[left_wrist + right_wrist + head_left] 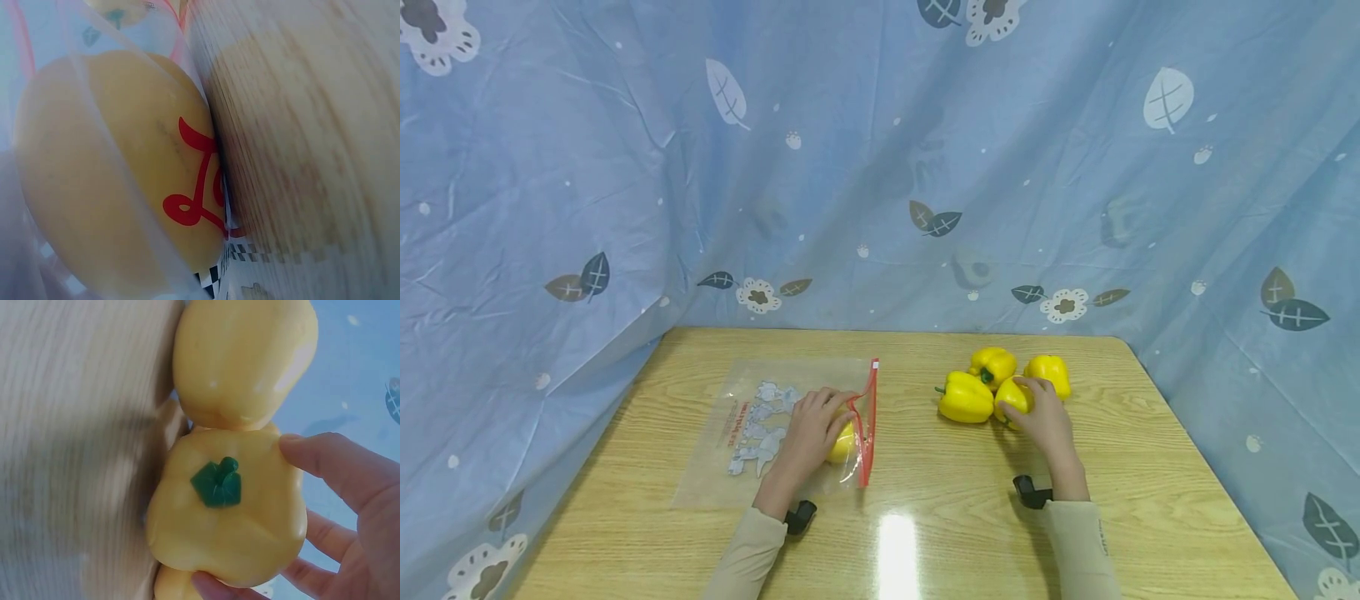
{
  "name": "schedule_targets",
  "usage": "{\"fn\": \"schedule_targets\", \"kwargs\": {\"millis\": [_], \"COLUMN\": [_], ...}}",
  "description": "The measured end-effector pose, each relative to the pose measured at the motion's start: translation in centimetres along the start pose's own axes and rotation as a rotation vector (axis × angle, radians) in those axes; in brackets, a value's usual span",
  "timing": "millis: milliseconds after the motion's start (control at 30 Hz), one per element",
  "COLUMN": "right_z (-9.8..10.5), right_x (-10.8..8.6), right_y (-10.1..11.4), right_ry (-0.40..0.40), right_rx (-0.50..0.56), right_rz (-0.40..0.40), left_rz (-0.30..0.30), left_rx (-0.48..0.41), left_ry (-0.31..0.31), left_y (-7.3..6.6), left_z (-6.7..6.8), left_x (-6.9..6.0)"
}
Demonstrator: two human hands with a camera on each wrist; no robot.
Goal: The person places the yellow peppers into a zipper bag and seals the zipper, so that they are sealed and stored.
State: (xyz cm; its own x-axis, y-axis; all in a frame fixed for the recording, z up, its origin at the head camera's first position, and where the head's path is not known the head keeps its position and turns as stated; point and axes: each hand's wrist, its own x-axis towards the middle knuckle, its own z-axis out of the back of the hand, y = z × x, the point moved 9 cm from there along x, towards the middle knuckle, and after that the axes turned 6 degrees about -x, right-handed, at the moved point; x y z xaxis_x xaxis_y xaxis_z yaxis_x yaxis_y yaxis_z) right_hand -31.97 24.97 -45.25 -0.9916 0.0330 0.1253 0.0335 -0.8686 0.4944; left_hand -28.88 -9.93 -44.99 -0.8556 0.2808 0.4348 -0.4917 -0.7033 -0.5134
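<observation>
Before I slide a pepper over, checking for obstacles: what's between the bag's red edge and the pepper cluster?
Bare tabletop separates the red edge from the yellow peppers in the head view.

I wore pale beige sleeves, the left sleeve (747, 557) plain where it showed, the right sleeve (1075, 546) marked with small dark lettering (1103, 537) along its outer side, too small to read. Both cuffs ended near the wrist. Beside each sat a small, angular black device, the left device (801, 517) matching the right device (1032, 492). My left hand (811, 427) and right hand (1047, 418) were bare.
</observation>
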Motion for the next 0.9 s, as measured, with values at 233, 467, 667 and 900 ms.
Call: {"fn": "schedule_targets", "kwargs": {"millis": [233,467,667,900], "right_z": [1.2,3.1,4.3,5.4], "right_x": [-0.2,-0.5,-0.8,-1.3], "right_y": [0.6,1.5,2.9,4.4], "right_ry": [-0.034,-0.127,-0.222,-0.261], "right_rx": [0.010,0.029,0.070,0.128], "right_rz": [-0.009,0.004,0.044,0.085], "left_rz": [0.001,0.001,-0.003,-0.010], "left_rx": [-0.005,0.004,0.011,0.015], "left_ry": [0.002,0.002,0.002,-0.003], "left_y": [0.1,0.1,0.1,-0.1], "left_z": [-0.1,0.0,-0.1,0.0], "left_x": [0.0,0.0,0.0,-0.1]}}
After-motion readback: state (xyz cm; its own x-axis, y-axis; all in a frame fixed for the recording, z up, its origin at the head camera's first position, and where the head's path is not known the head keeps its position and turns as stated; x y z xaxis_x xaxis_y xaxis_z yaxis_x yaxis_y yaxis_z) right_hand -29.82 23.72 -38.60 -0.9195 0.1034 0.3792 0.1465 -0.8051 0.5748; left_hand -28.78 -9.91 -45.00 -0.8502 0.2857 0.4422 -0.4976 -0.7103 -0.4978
